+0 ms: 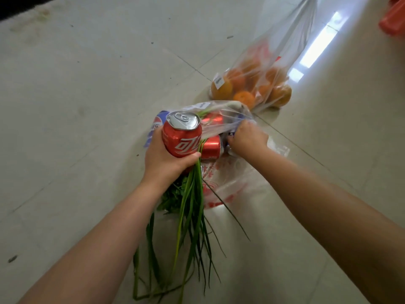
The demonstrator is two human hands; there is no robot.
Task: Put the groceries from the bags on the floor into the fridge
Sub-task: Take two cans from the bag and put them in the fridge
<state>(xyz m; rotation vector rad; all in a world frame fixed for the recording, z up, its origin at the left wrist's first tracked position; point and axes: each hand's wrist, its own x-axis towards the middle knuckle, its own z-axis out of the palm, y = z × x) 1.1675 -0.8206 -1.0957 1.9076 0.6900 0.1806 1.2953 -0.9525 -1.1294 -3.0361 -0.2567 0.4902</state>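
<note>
The red can [182, 137] stands upright in the left grip [163, 156], raised above the bag [221, 172]. Its silver top, with the pull tab unbroken, faces the camera; white lettering runs down the red side, and the wall just under the rim looks slightly dented. The left grip's fingers and thumb curl round the can's lower half.

Just right of the left grip, a second red can [210, 148] lies on its side inside the clear bag, with another red can [213, 119] beyond it. A blue can [156, 126] shows behind the left grip's fingers. Spring onions [188, 216] run from under that grip down toward the camera, their green leaves splayed over the floor [87, 95], beside a leafy green bunch [173, 198].

The right grip [247, 138], to the right of the cans, is closed on the bag's clear plastic, bunching it. Beyond the right grip, a second clear bag [278, 62] sits on the floor holding oranges [243, 84]. A red-orange object [393, 20] is at the far upper right edge.
</note>
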